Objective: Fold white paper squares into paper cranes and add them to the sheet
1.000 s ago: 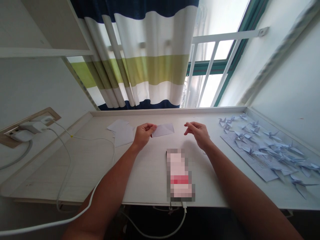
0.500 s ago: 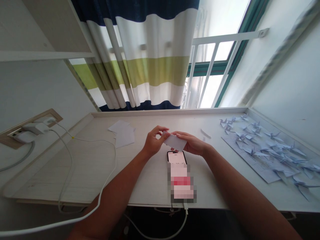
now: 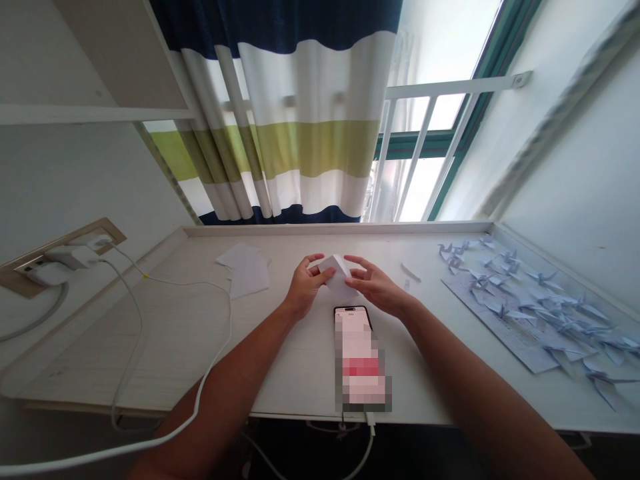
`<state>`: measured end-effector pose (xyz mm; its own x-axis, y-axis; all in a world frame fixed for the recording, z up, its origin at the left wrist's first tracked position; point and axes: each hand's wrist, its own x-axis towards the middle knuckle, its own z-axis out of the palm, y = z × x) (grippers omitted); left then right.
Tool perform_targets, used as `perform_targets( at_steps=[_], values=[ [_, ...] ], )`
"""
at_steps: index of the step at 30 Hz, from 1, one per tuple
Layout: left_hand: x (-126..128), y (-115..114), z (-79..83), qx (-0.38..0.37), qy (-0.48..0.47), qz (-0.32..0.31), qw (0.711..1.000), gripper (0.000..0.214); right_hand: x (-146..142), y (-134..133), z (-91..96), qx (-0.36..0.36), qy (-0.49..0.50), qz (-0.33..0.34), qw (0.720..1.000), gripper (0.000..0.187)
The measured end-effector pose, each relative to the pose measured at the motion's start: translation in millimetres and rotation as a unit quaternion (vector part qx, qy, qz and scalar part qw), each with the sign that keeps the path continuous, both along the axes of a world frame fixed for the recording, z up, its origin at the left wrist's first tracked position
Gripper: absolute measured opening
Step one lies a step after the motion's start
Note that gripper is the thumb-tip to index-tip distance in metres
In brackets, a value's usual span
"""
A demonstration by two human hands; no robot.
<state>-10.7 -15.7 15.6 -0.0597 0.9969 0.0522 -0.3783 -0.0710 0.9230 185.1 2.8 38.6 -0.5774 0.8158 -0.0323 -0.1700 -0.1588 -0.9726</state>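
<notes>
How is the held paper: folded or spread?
Folded: the paper shows a pointed top and slanting edges, with faces of different shade. How many layers it has, I cannot tell.

Daylight glares white through the window beyond and right of the fingers, backlighting the curtain. Below the fingers, the space under the desk is near-black. Wide-angle stretch warps the edges; coarse pixelation masks most of the phone.

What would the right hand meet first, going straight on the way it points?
The folded paper, which the right hand seems to touch; past it, probably the left hand, though depth is unclear.
</notes>
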Motion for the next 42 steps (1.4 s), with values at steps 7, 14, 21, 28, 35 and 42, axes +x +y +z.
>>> perform_targets(
  at_steps=[7,14,21,28,35,42],
  values=[
    [-5,-1,5.4,-0.01,-0.027,0.033,0.999,0.067,-3,7,-8.5,0.041,0.043,-0.107,0.992,0.054],
    [-6,2,-1.6,0.058,0.063,0.012,0.996,0.044,-5,10,-16.3,0.068,0.013,-0.208,0.976,0.041],
    [-16,9,-10.4,0.065,0.125,0.014,0.99,0.044,-4,7,-12.7,0.115,-0.01,-0.204,0.972,0.044],
    [-21,12,-8.5,0.13,0.193,0.032,0.972,0.031,0,10,-16.4,0.181,-0.046,-0.226,0.956,0.033],
    [-26,14,-9.9,0.151,0.266,0.069,0.949,0.025,2,13,-17.8,0.211,-0.112,-0.204,0.95,0.029],
    [-24,14,-14.0,0.158,0.242,0.026,0.957,0.031,3,11,-17.4,0.21,-0.09,-0.172,0.958,0.03]
  ],
)
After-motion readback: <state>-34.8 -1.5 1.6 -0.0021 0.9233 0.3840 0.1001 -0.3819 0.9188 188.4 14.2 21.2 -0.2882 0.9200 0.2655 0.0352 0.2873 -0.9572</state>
